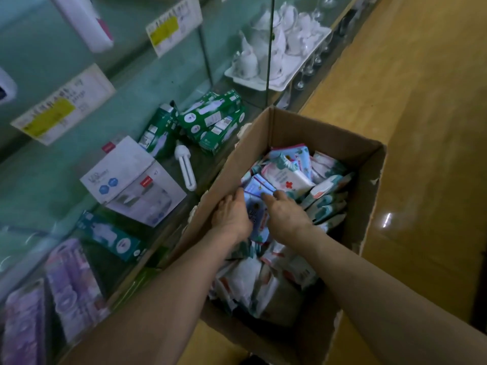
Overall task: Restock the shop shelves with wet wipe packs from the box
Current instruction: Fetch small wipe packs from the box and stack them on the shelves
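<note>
— Fingers first?
— Starting with the left fingers (pixel 238 197): curled against the left side of a blue pack (pixel 257 206), pressing in. Then the right fingers (pixel 270 197): bent over its right side, clamping from the other way.
— Gripped from both sides, then?
— Yes, squeezed between left hand (pixel 232 216) and right hand (pixel 287 218). Cannot tell whether one pack or a few pressed together.
— Where, going by the cardboard box (pixel 329 133)?
— Inside the box, close to its left wall, about midway along, standing on edge above the heap.
— And the other wet wipe packs (pixel 290 176)?
— Also inside the box, all jumbled. Pale blue and white ones, one with a red cross, toward the far wall. More white ones heaped toward the near wall, below the two bare forearms reaching in.
— Outside the box?
— Left of the box, near its far corner: a stack of green cartons (pixel 213 122). Just beside the left wall: a loose white lamp tube (pixel 185 167), lying flat. Further left: a white carton (pixel 131 183), then a teal carton (pixel 110 235) nearer. Well left of the near corner: purple packs (pixel 71 285), blurred. Above all these: two price labels (pixel 63 104) with yellow patches.
— Beyond the box?
— Past the far corner, behind an upright glass pane: a white tea set (pixel 276 48) on a tray.
— And right of the box?
— Glossy wooden floor (pixel 421 127).
</note>
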